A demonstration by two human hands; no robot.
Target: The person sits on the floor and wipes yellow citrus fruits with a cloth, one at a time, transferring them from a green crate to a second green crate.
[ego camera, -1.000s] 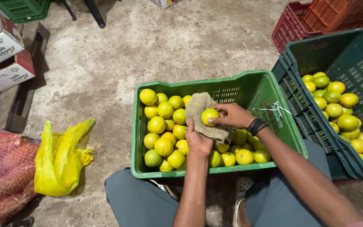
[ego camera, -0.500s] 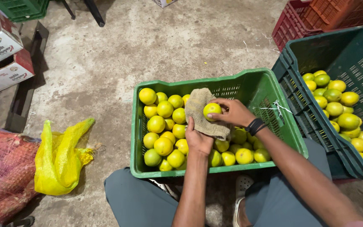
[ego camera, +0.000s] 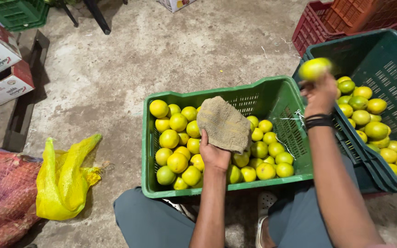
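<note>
Wiped fruit going over to the dark green crate

The right hand [ego camera: 320, 94] is gripping a blurred yellow-green citrus fruit [ego camera: 314, 69] in its fingertips, holding it up just beyond the far right corner of the green crate [ego camera: 235, 186] and over the near edge of the dark green crate [ego camera: 391, 73]; the left hand [ego camera: 214, 154] is pinching a tan wiping cloth [ego camera: 224, 124] above the green crate's fruit pile. Judging from this, the step in hand is moving a wiped fruit across, and the next move is calling for a gentle release among the others there, then a fresh pick from the green crate. The green crate is sitting about half full of yellow-green citrus; the dark green crate to its right is holding a shallower layer.
</note>
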